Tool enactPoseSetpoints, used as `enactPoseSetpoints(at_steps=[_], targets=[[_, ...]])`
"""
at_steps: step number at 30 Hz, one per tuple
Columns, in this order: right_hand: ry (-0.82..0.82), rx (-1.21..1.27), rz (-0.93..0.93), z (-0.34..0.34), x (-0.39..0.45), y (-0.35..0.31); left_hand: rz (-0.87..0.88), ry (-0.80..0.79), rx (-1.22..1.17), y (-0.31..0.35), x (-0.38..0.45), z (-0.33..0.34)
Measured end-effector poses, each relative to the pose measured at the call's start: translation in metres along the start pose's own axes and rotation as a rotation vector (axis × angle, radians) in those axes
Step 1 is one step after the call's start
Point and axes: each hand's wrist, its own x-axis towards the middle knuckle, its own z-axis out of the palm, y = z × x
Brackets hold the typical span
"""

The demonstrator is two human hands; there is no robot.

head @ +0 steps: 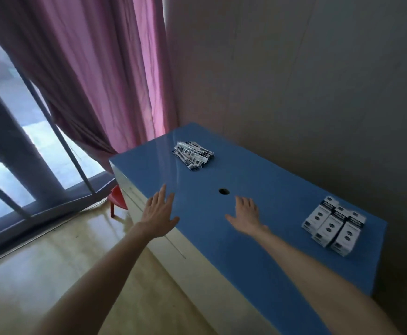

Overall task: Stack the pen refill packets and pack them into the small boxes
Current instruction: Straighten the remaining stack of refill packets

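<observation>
Two hands, left (160, 211) and right (246, 215), reach empty with fingers spread; packets' (192, 154) print blurred.

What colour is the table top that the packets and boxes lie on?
Blue: the flat, glossy table top is plain blue with one small round hole, seen in the head view.

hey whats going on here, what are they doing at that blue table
A person stands at a blue table with both arms stretched out over it. The left hand and the right hand are open, fingers spread, and hold nothing. A loose pile of pen refill packets lies at the far end of the table, near a pink curtain. A group of small white boxes sits at the right end, near the wall. Nothing has been picked up or packed yet.
</observation>
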Motion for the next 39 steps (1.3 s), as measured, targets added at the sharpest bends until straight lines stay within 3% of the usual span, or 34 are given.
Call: enactPoseSetpoints(at_steps=[11,15,20,29,33,39], targets=[[0.036,0.003,-0.062,0.042,0.163,-0.123,0.100,-0.130,0.079,-0.142,0.119,-0.003],[0.055,-0.026,0.000,0.041,0.240,-0.163,0.130,-0.227,0.063,-0.193,0.190,-0.034],[0.016,-0.078,0.086,0.046,0.301,-0.182,0.207,-0.237,0.010,-0.228,0.273,-0.048],[0.087,-0.157,0.061,0.058,0.333,-0.191,0.472,-0.323,0.008,-0.236,0.384,0.001],[0.128,-0.098,0.206,0.065,0.333,-0.208,0.610,-0.313,0.030,-0.242,0.419,0.018],[0.015,-0.096,0.396,0.076,0.326,-0.250,0.768,-0.400,0.018,-0.267,0.467,0.019]])
